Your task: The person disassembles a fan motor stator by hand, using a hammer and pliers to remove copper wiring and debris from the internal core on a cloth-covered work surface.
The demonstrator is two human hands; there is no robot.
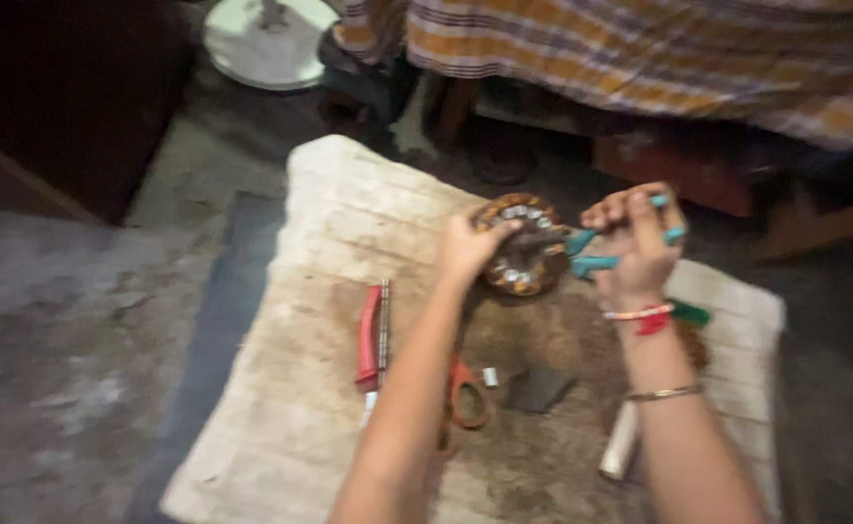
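Nearest the camera, at lower centre of the frame, I noted orange-handled scissors point(465, 393) lying on the stained white cloth point(320, 243), with a red-handled tool point(370, 338) to their left. At centre frame, my left hand point(467, 247) was closed on the rim of the round wound coil point(521, 243), holding it above the cloth. Just right, my right hand point(635, 247) gripped teal-handled pliers point(601, 254), tips at the coil

Round copper-wound stator point(523, 257) tilted upright; teal-handled pliers point(601, 254) at its centre.

Scissors point(465, 393) on mat point(329, 194); hacksaw point(372, 337) left.
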